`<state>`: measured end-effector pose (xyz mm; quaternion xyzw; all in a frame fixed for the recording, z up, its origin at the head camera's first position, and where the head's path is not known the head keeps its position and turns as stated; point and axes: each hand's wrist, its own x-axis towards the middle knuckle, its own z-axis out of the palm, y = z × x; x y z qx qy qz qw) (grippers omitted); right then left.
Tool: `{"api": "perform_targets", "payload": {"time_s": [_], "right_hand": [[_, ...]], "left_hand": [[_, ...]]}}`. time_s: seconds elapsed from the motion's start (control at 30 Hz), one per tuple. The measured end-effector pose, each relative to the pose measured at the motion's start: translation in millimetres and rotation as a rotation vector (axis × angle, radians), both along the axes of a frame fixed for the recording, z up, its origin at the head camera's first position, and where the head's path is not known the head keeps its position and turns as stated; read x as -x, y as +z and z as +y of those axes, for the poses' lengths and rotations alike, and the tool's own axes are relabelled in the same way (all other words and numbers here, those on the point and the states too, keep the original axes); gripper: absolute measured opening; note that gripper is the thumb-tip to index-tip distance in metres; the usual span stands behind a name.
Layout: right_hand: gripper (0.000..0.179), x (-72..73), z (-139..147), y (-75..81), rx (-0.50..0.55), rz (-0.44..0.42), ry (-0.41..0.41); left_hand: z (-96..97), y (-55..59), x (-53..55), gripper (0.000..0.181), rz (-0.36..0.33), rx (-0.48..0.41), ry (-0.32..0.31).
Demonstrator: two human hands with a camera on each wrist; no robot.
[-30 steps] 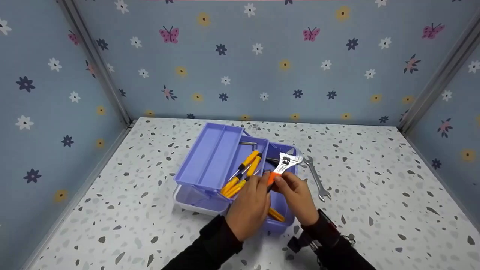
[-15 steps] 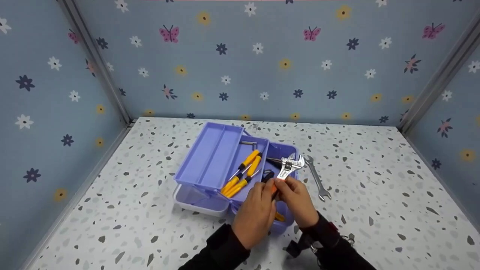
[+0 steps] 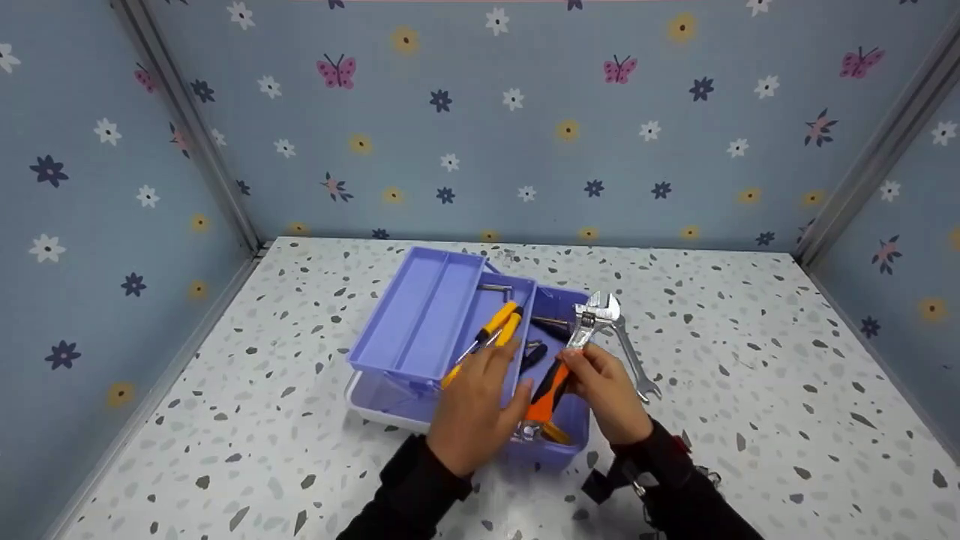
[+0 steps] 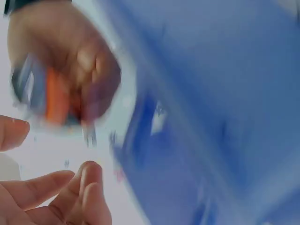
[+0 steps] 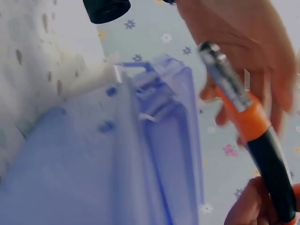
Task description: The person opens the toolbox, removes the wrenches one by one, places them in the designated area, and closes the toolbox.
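My right hand (image 3: 606, 391) grips an adjustable wrench (image 3: 549, 394) near the top of its orange-and-black handle, over the right side of the purple toolbox (image 3: 409, 300). The metal head points away and to the right. Apart from the wrench, my left hand (image 3: 474, 405) is held with fingers extended above the toolbox's middle, hiding part of the yellow screwdrivers (image 3: 510, 328). In the right wrist view the wrench handle (image 5: 272, 154) runs down to the right fingers (image 5: 246, 204). The left wrist view shows the left fingers (image 4: 40, 187) holding nothing; the right hand there is blurred.
A steel open-ended wrench (image 3: 634, 360) lies on the speckled table (image 3: 735, 375), just right of the toolbox. An L-shaped hex key (image 3: 495, 287) lies in the box's inner tray, and a black-handled tool (image 3: 534, 357) sits deeper inside. Flower-patterned walls (image 3: 480, 150) enclose the table.
My left hand has let go of the adjustable wrench's handle and moved left. The right hand keeps hold, and the wrench now shows its whole handle, its head shifted slightly right and away.
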<state>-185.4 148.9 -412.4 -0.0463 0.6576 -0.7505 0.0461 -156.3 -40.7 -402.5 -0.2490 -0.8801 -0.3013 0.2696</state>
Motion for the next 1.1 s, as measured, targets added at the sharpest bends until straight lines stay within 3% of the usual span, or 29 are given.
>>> {"api": "perform_targets", "payload": {"time_s": [0.17, 0.33, 0.6, 0.87, 1.1], "right_hand": [[0.017, 6.7, 15.4, 6.1, -0.021, -0.003, -0.012], [0.018, 18.3, 32.6, 10.1, -0.039, 0.015, -0.041], [0.025, 41.2, 71.5, 10.0, -0.143, 0.108, -0.058], [0.027, 61.8, 117.2, 3.3, -0.36, 0.101, -0.1], [0.032, 76.4, 148.9, -10.5, -0.545, 0.073, -0.145]], "left_hand": [[-38.9, 11.9, 14.1, 0.042, 0.021, -0.089, 0.098], [-78.9, 18.4, 25.5, 0.039, -0.004, -0.145, 0.244], [-122.8, 6.6, 43.8, 0.037, -0.185, -0.262, 0.388], [-138.4, -5.0, 55.1, 0.04, -0.388, -0.26, 0.454], [-136.0, -4.9, 56.5, 0.035, -0.408, -0.268, 0.436]]}}
